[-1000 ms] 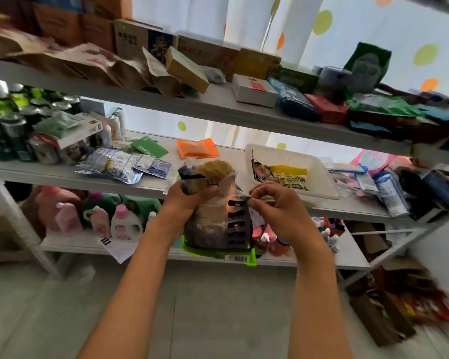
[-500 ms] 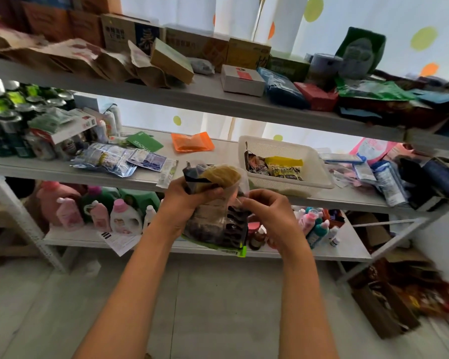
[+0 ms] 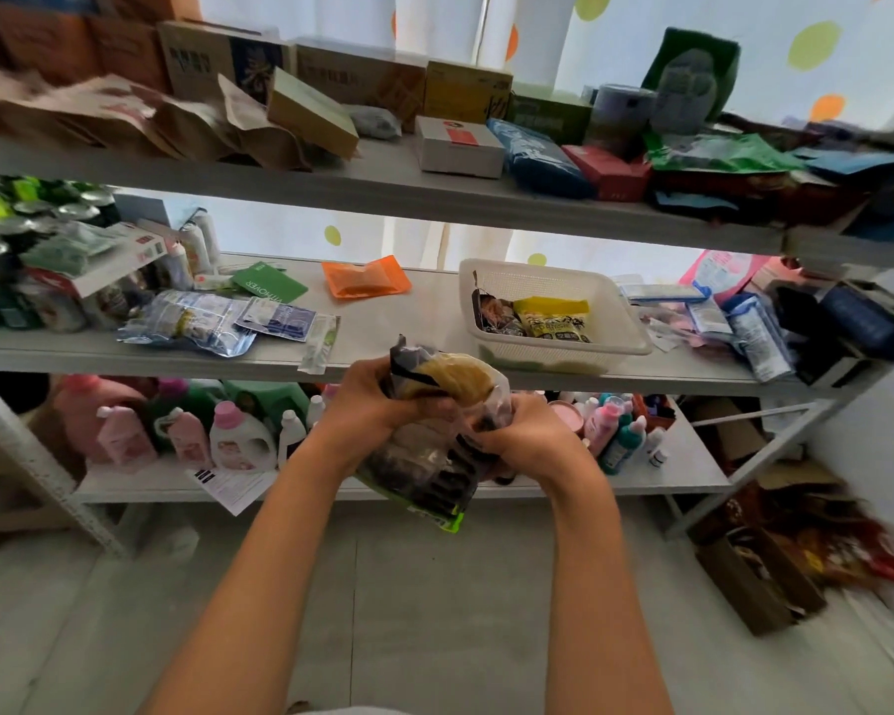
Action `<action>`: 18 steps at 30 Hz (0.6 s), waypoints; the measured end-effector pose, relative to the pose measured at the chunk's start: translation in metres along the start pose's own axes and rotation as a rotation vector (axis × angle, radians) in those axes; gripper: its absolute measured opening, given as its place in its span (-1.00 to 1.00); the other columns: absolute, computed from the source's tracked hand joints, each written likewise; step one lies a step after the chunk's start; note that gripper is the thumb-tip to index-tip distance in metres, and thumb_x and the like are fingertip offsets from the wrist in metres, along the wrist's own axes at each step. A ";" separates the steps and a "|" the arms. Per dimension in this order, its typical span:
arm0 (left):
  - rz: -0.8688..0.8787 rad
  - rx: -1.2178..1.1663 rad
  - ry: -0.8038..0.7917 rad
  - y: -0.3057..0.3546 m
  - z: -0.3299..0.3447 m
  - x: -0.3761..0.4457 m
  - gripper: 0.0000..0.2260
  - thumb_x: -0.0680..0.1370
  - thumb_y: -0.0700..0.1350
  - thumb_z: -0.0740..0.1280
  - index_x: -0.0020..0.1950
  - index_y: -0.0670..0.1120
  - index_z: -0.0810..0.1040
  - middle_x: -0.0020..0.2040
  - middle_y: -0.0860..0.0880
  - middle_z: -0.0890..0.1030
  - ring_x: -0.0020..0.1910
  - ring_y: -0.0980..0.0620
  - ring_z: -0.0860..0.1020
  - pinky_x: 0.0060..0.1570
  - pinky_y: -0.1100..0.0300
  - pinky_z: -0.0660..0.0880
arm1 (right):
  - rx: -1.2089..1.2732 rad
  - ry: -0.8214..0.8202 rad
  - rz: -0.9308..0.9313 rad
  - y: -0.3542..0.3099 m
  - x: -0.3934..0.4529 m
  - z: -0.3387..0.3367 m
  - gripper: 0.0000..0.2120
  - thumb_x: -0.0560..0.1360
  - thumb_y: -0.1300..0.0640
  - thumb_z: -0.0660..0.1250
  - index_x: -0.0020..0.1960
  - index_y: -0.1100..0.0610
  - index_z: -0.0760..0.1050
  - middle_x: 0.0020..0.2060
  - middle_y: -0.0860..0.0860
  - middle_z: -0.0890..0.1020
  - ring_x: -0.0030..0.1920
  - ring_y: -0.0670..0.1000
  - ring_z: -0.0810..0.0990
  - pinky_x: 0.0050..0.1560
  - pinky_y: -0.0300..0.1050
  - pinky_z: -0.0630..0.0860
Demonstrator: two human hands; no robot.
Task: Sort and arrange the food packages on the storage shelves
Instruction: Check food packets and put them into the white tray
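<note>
Both hands grip one food bag [image 3: 437, 451] in front of the mid shelf [image 3: 383, 348] edge: left hand [image 3: 370, 405] at 9 o'clock, right hand [image 3: 525, 438] at 3. Bag's clear plastic w/ black bands, green bottom strip, yellowish contents up top, crumpled. White basket [image 3: 558, 281] sits at 1 o'clock.

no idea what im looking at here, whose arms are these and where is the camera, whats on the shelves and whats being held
There is no machine here. The arms belong to a person, and the single picture comes from a camera worn on their head, looking forward and down, so you see what they see.

The left hand and the right hand both grip one crinkly food bag, dark with a yellowish top and a green bottom edge, held in front of the middle shelf.

On that shelf lie an orange pouch, a green card, some silvery packets and a white basket holding a yellow packet. The top shelf carries boxes and bags. The bottom shelf holds bottles.
</note>
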State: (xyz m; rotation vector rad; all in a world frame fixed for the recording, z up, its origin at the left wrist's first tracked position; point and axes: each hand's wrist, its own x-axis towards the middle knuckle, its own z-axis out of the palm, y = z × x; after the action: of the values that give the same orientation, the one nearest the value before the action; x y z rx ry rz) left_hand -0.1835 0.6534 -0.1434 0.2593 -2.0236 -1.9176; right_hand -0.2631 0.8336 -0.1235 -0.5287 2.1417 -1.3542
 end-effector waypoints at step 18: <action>-0.066 -0.312 0.202 -0.017 -0.020 0.022 -0.45 0.15 0.01 0.68 0.07 -0.18 0.68 0.00 -0.16 0.72 0.06 -0.19 0.67 0.12 -0.04 0.58 | 0.380 0.432 -0.257 0.000 0.026 0.024 -0.87 0.52 0.14 0.45 -0.03 0.18 0.72 -0.04 -0.02 0.68 -0.08 -0.03 0.64 -0.14 -0.13 0.57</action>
State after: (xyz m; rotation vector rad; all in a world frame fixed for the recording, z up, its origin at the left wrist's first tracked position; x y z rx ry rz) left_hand -0.1987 0.6255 -0.1574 0.4241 -1.5817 -2.1171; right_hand -0.2676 0.8017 -0.1383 -0.3908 2.1016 -2.1251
